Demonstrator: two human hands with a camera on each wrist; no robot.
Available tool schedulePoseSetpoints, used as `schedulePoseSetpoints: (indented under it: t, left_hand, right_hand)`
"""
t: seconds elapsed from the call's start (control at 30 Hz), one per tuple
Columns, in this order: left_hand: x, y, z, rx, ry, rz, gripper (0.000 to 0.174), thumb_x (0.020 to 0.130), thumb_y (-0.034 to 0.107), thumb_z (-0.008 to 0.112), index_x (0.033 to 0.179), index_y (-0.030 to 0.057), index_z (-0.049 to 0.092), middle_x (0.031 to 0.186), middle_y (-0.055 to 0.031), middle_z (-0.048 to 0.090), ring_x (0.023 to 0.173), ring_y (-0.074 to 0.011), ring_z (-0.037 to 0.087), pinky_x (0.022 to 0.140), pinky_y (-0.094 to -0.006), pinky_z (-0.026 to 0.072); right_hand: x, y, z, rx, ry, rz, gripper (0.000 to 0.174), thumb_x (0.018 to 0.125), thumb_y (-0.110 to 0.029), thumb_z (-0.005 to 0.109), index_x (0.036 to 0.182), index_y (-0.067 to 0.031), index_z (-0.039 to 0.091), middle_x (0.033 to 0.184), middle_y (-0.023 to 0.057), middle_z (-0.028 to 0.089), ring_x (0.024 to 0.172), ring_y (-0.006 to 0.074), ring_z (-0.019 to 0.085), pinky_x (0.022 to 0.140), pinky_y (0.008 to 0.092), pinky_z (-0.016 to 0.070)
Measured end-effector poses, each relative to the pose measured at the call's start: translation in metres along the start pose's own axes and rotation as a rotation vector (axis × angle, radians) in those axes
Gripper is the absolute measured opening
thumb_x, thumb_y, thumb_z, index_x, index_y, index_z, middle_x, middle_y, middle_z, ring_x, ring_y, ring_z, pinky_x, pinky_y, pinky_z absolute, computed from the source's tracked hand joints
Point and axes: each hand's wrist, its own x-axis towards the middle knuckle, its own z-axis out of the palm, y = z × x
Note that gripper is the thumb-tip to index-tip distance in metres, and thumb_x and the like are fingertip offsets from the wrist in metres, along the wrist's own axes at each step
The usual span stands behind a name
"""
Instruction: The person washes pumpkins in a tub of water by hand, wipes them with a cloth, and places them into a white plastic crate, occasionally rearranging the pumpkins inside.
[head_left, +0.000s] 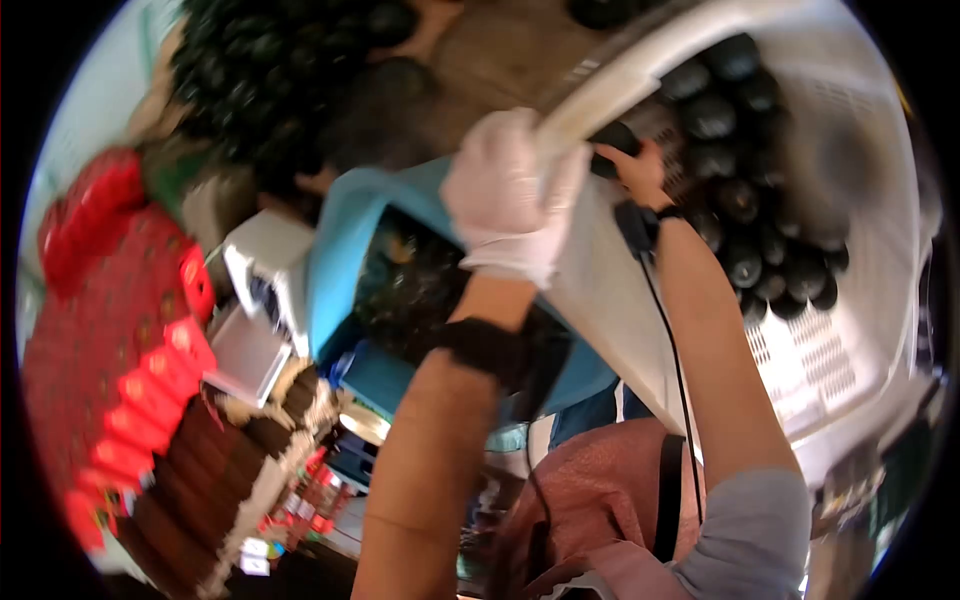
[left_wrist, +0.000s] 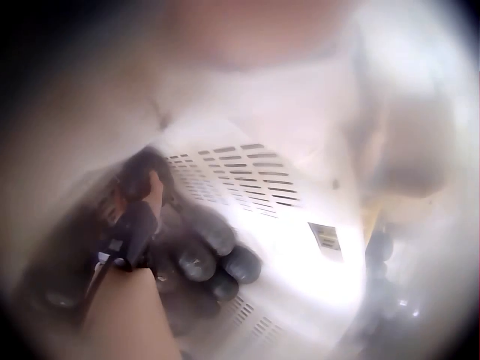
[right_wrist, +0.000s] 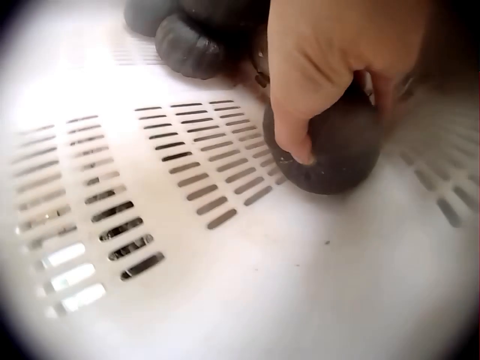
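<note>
Right hand [right_wrist: 322, 75] is down inside the white crate [right_wrist: 150, 225], bare fingers and thumb curled over one dark round fruit [right_wrist: 337, 154]. It's a snug, narrow grasp, with the thumb tip pressed right onto the skin. That fruit sits on the slotted wall of the crate, just apart from the rest of the pile [head_left: 760, 230], which is heaped against the far side.

Left hand [head_left: 510, 195], in a white glove, is wrapped around the crate's rim, fingers folded over the edge. The crate looks tilted, its near side lying above a blue crate [head_left: 340, 250].

To my eye the point to watch is that thumb — the pressure wants to spread across the pads of the fingers, not sit on one tip, or the skin may bruise. A full cupping hold from above would suit a round, smooth thing like this better than a pinch. The fruit should come cleanly off the wall rather than being dragged across the slots, which could scuff it.

The gloved hand matters just as much. With the crate on a slant, any wobble at the rim could set the loose pile rolling toward the working hand, so a firm, quiet hold there looks like the right call.
</note>
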Motion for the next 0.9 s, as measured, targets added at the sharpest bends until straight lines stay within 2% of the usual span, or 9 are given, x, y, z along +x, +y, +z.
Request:
schedulePoseSetpoints:
  t: [0.07,0.13,0.27,0.33,0.47,0.6,0.7,0.8,0.9]
  left_hand:
    - [0.0,0.005,-0.008,0.019,-0.053,-0.11,0.046,0.077,0.043,0.072,0.104,0.0075,0.06,0.105,-0.0125,0.062,0.095,-0.0338,0.059,0.076,-0.0459,0.0462]
    - [0.002,0.009,-0.016,0.03,-0.025,-0.138,0.042,0.08,0.044,0.068,0.099,0.0077,0.06,0.1,-0.0127,0.061,0.091,-0.0341,0.058,0.074,-0.0461,0.0454]
    - [0.002,0.014,-0.016,0.099,-0.01,-0.218,0.042,0.078,0.05,0.065,0.094,0.0119,0.061,0.098,-0.0087,0.06,0.088,-0.0303,0.058,0.071,-0.0446,0.043]
    - [0.0,0.015,-0.016,0.067,-0.139,-0.316,0.041,0.077,0.051,0.066,0.094,0.0132,0.061,0.098,-0.0073,0.059,0.088,-0.0295,0.058,0.073,-0.0446,0.0423]
    - [0.004,0.02,-0.023,0.085,-0.217,-0.36,0.041,0.077,0.051,0.066,0.095,0.0133,0.061,0.095,-0.0072,0.058,0.087,-0.0291,0.058,0.073,-0.0451,0.0425]
    - [0.005,0.021,-0.032,0.072,-0.183,-0.323,0.035,0.08,0.047,0.066,0.093,0.0145,0.061,0.09,-0.0089,0.058,0.083,-0.0303,0.059,0.068,-0.0455,0.0445]
    - [0.004,0.019,-0.022,-0.004,-0.093,-0.162,0.025,0.079,0.036,0.07,0.084,0.0134,0.062,0.085,-0.0081,0.06,0.079,-0.0319,0.058,0.066,-0.0461,0.0476]
    - [0.007,0.02,-0.017,0.054,-0.153,-0.206,0.036,0.084,0.048,0.063,0.091,0.0131,0.066,0.091,-0.0112,0.062,0.084,-0.034,0.06,0.071,-0.0473,0.0488]
    - [0.002,0.014,-0.011,0.075,-0.191,-0.207,0.045,0.088,0.052,0.056,0.102,0.0093,0.058,0.103,-0.0148,0.059,0.09,-0.0373,0.059,0.076,-0.0484,0.0474]
  right_hand:
    - [-0.004,0.002,-0.01,-0.078,-0.026,-0.144,0.075,0.058,-0.04,0.089,0.111,0.0049,0.061,0.1,0.0168,0.066,0.094,0.0255,0.064,0.066,0.0366,0.0543]
    - [-0.035,-0.017,-0.033,0.218,-0.15,0.046,0.065,0.063,-0.037,0.087,0.111,-0.0016,0.063,0.1,0.0099,0.066,0.087,0.0172,0.065,0.064,0.0337,0.0556]
    - [-0.13,-0.005,-0.113,0.745,-0.293,0.038,0.05,0.085,-0.024,0.066,0.13,-0.0098,0.049,0.126,0.0066,0.055,0.113,0.0211,0.056,0.09,0.0371,0.0486]
    - [-0.187,0.014,-0.157,0.817,-0.329,0.073,0.069,0.083,-0.02,0.064,0.145,-0.0109,0.034,0.134,0.0111,0.049,0.122,0.0265,0.051,0.101,0.0386,0.0443]
    - [-0.293,0.026,-0.19,0.358,-0.47,-0.096,0.082,0.057,-0.026,0.084,0.125,-0.0063,0.044,0.119,0.0082,0.052,0.109,0.0225,0.053,0.095,0.0356,0.0448]
    - [-0.363,-0.002,-0.127,-0.132,-0.442,-0.18,0.075,0.058,-0.029,0.088,0.116,-0.0014,0.049,0.107,0.0148,0.056,0.094,0.0262,0.06,0.079,0.0386,0.0515]
    - [-0.388,-0.014,-0.084,-0.419,-0.325,-0.278,0.066,0.064,-0.027,0.082,0.117,-0.0054,0.05,0.118,0.0173,0.051,0.114,0.0385,0.047,0.091,0.0447,0.0461]
    - [-0.39,0.011,-0.083,-0.329,-0.373,-0.341,0.068,0.073,-0.022,0.077,0.132,-0.0078,0.046,0.118,0.0168,0.054,0.112,0.0363,0.051,0.09,0.0422,0.0482]
    - [-0.396,0.031,-0.135,0.192,-0.363,0.013,0.047,0.085,-0.02,0.071,0.125,-0.0033,0.053,0.1,0.0099,0.064,0.09,0.0217,0.063,0.077,0.0332,0.0517]
